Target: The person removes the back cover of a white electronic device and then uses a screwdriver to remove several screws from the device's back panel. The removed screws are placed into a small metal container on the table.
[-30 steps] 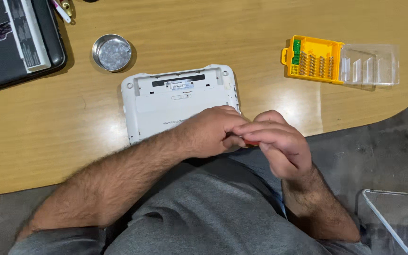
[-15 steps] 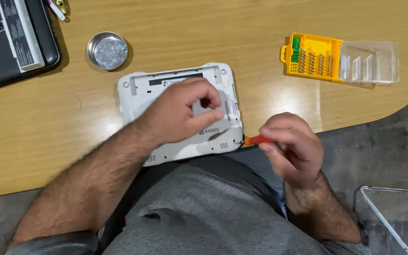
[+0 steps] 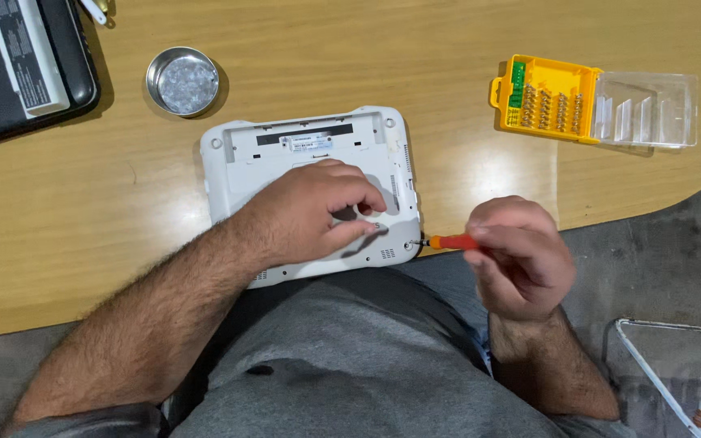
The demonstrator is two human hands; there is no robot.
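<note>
A white device (image 3: 302,154) lies face down on the wooden table (image 3: 367,49), its back panel up. My left hand (image 3: 314,212) rests flat on its lower half, fingers spread and pressing it down. My right hand (image 3: 517,255) grips a small screwdriver (image 3: 446,242) with an orange-red handle, held nearly level. The screwdriver's tip meets a screw at the device's lower right corner (image 3: 409,243).
A round metal dish (image 3: 182,81) sits above left of the device. A yellow bit case with a clear lid (image 3: 594,101) lies open at the right. A black device (image 3: 18,65) occupies the top left corner. A white wire frame (image 3: 667,357) stands on the floor, lower right.
My left hand moved off my right hand and settled onto the device. My right hand shifted right and brought the screwdriver tip to the lower right corner screw.
</note>
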